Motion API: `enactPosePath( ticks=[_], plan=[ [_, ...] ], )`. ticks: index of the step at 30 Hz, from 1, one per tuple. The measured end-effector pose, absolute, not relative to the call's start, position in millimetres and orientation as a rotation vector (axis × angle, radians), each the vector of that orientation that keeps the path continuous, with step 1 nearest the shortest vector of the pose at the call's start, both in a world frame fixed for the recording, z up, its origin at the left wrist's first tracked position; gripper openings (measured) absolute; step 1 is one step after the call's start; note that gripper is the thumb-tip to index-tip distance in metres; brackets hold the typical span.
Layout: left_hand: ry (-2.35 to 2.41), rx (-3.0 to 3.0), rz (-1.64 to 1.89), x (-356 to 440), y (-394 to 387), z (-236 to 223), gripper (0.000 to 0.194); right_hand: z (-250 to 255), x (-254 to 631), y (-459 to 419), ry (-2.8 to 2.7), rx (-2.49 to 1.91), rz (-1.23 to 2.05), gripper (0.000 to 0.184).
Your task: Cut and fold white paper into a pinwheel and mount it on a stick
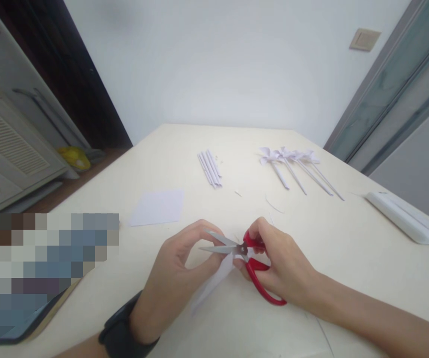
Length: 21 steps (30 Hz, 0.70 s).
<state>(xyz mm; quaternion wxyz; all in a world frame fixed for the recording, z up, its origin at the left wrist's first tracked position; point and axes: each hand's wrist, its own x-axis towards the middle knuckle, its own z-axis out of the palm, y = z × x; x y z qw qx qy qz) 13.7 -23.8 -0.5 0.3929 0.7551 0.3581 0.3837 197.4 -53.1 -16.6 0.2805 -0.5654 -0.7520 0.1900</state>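
In our right hand [279, 261] we hold the scissors [242, 250], fingers closed round the red handles, the blades spread and pointing toward our left hand [184, 271]. The left thumb and forefinger draw together at the blades, which partly hide their tips, so we cannot tell how firmly they pinch. A piece of white paper [213, 287] slants down between our two hands, just under the blades.

Well to the right of the grip lies a long white packet [404, 216]; we cannot make out what is inside it. Far off to the left, beyond the table [102, 181], stands a cabinet [16, 144] with slatted doors, and its contents are hidden from us.

Straight beyond the grip, we see thin rolled paper tubes [209, 169] lying side by side. Beyond and to the right, four paper pinwheels [292, 156] lie with their sticks toward us. Just beyond our left hand rests a flat square sheet [158, 208]; thin offcuts [238, 194] lie between the grip and the tubes.
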Motion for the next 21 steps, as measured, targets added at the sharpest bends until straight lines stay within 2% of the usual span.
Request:
enactPosePath(
  ticks=[11,21],
  plan=[
    [0.874,1.882,0.96,11.5,-23.5,-4.3,0.01,-16.9,198.9,-54.1,-2.053,-1.407,0.476,0.03],
    [0.886,1.896,0.945,11.2,-23.5,-5.8,0.008,-17.2,198.9,-54.4,-2.069,-1.413,0.497,0.027]
  ],
)
